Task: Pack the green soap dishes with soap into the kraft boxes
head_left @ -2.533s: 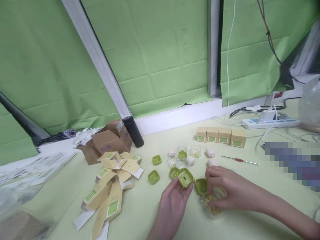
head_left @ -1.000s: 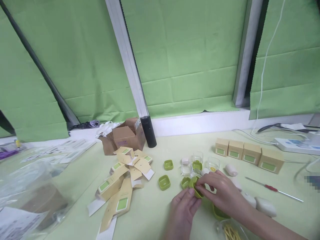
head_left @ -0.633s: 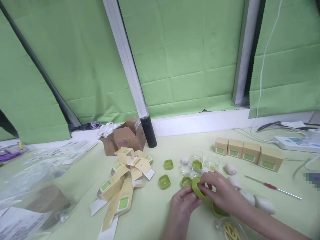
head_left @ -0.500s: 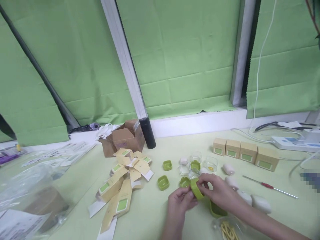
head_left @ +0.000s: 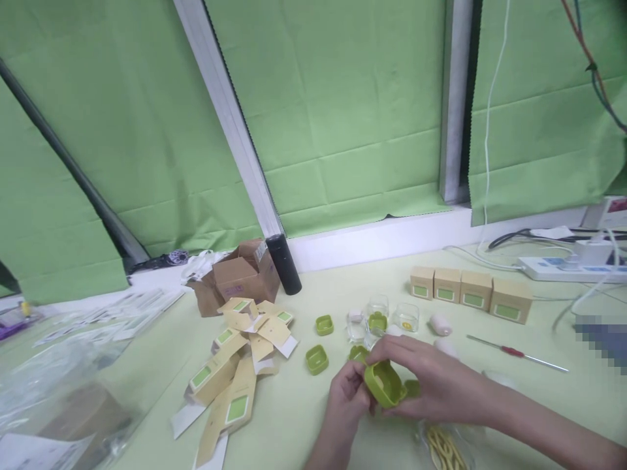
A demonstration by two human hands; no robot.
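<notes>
In front of me I hold a small green square plastic cup [head_left: 385, 385], tilted so that its hollow shows. My left hand [head_left: 347, 398] is closed on its left edge. My right hand [head_left: 426, 375] wraps it from above and below, and a further green piece [head_left: 412, 389] shows under its palm; whether it is joined to the cup I cannot tell. A green flower-shaped cup [head_left: 359, 353] sits just behind my left fingers. Two more green cups, a smaller one [head_left: 324, 324] and a larger one [head_left: 317, 360], stand on the table to the left.
Clear cups [head_left: 406, 318] and pale rounded pieces [head_left: 440, 324] stand behind my hands. Small cartons [head_left: 509, 301] line the back right, near a screwdriver [head_left: 513, 352] and power strip [head_left: 539, 268]. Unfolded cartons [head_left: 240, 385], a black bottle [head_left: 284, 264] and yellow bands [head_left: 445, 447] lie around.
The larger green cup that stood by my right wrist no longer shows there. A deeper green cup now shows between my hands, and my right hand has spread around it. The view has shifted slightly.
</notes>
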